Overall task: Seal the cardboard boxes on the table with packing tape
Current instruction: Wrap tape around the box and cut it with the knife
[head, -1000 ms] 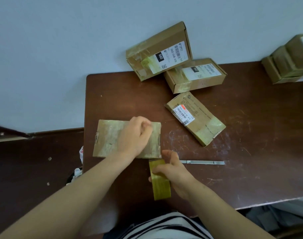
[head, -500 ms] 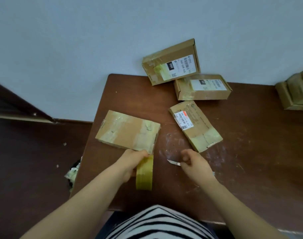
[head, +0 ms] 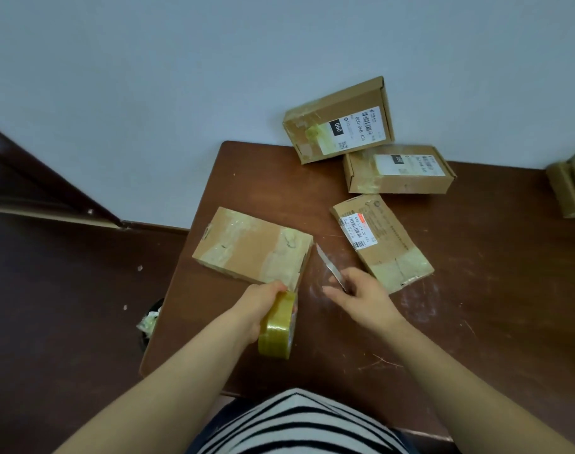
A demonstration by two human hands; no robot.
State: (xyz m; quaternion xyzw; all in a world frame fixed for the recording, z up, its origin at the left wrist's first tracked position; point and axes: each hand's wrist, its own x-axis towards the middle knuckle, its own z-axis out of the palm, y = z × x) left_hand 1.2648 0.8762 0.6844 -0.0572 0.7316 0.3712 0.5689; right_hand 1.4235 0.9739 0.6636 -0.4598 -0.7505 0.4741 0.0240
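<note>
A flat cardboard box [head: 251,249] with tape over both ends lies on the brown table [head: 476,290] in front of me. My left hand [head: 258,306] grips a yellowish roll of packing tape [head: 277,326] on edge just below the box's near right corner. A strip of tape runs from the roll up to that corner. My right hand [head: 361,294] holds a thin metal blade [head: 328,265] whose tip points up toward the box's right side.
Three more taped boxes lie further back: one with a red-and-white label [head: 382,242], one flat by the wall [head: 399,170], one leaning on the wall [head: 340,121]. Stacked boxes [head: 570,186] sit at the right edge. A bin with crumpled paper [head: 150,321] stands left of the table.
The roll passed from my right hand to my left. My right hand picked the blade up off the table and raised it toward the box. My left hand came off the box top.
</note>
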